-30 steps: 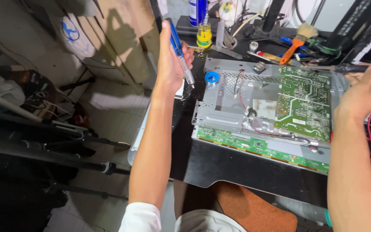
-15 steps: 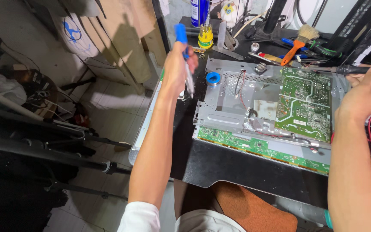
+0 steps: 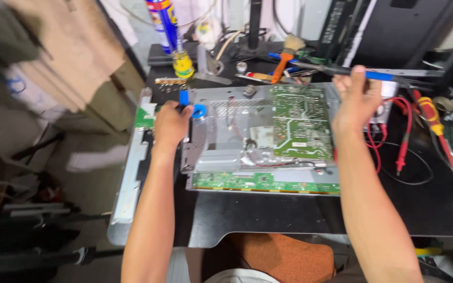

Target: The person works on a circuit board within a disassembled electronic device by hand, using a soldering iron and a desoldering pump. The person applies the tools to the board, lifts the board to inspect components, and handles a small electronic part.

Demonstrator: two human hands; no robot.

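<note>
Two hands work at an opened flat-panel monitor chassis (image 3: 260, 152) lying back-side up on the dark surface (image 3: 268, 217). Its rear cover is already off, so the metal shield, the green power board (image 3: 300, 123) and the long green strip board (image 3: 263, 182) along the chassis's near edge lie exposed; both boards sit in place, so by the look of it the strip-down is only partly done. The left hand (image 3: 170, 126) is closed around a blue-handled screwdriver (image 3: 184, 98), tip down at the chassis's left edge, beside a blue ring (image 3: 199, 110). The right hand (image 3: 356, 99) curls over the chassis's far right corner, fingers bent; whether it grips the metal or only steadies it I cannot tell. A red-handled screwdriver (image 3: 430, 116) and red test leads (image 3: 402, 152) lie to the right of the chassis, a spray can (image 3: 163, 23) beyond it. Compared with half a second ago, the left hand has dropped from its raised position to the chassis edge, and the screwdriver now stands upright in the fist.
</note>
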